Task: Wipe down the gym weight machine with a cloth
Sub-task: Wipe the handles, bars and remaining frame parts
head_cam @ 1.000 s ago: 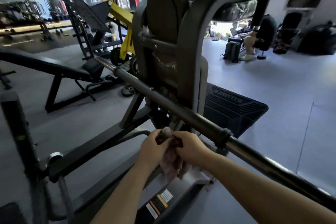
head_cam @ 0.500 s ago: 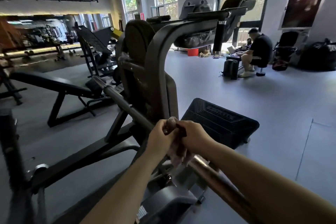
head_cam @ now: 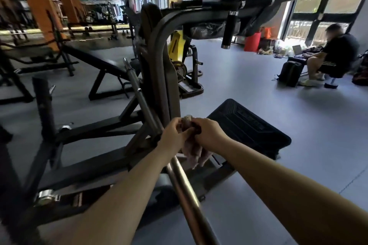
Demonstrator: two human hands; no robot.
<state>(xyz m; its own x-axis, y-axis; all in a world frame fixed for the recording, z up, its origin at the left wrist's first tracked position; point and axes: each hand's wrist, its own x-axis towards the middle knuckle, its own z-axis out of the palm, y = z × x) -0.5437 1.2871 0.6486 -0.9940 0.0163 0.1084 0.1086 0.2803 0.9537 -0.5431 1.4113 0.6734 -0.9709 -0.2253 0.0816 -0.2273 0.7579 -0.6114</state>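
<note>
Dark grey weight machine (head_cam: 159, 49) fills mid-room, its long steel bar (head_cam: 185, 195) running diagonally toward the person, black footplate (head_cam: 249, 125) to the right. Both hands meet over the bar: left hand (head_cam: 173, 135) and right hand (head_cam: 209, 135) each curl fingers round a pinkish cloth (head_cam: 194, 153), which hangs bunched between them, touching the bar.

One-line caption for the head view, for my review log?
Both hands, left hand and right hand, grip a bunched cloth over the weight machine's metal bar in a gym.
</note>
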